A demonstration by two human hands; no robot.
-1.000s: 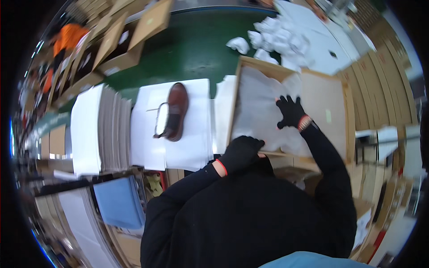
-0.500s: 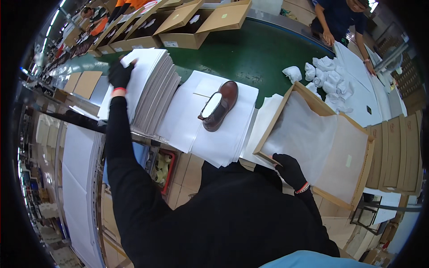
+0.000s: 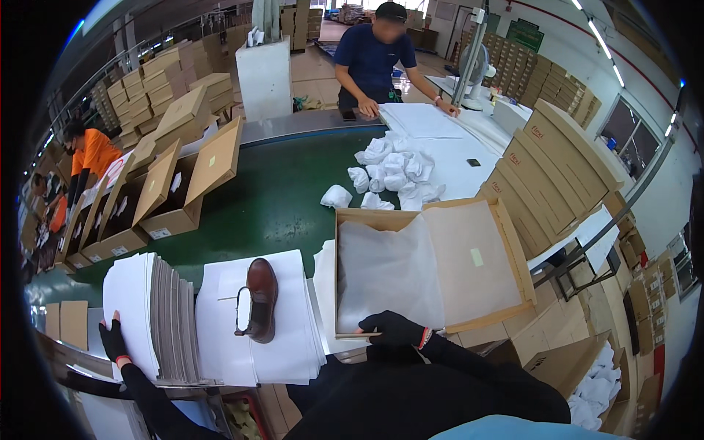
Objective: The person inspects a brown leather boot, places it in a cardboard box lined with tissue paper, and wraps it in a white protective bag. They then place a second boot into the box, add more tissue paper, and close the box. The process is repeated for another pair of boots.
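In the head view, your left hand point(image 3: 114, 341) rests, fingers spread, at the left edge of a stack of white paper sheets point(image 3: 132, 308). Your right hand point(image 3: 396, 330) pinches the near rim of an open cardboard shoe box point(image 3: 518, 253) by its left corner. Between them, on loose white sheets point(image 3: 220, 345), lies a brown ankle boot point(image 3: 264, 293), long axis near to far, toe far; your right fingers are nearer to it.

The lower edge cuts off the left forearm point(image 3: 163, 405). A pale sheet point(image 3: 385, 275) hides the bottom of the open box point(image 3: 383, 218). What the cartons point(image 3: 176, 220) hold is too dark to tell. Distant stacked boxes point(image 3: 565, 86) look blurred.
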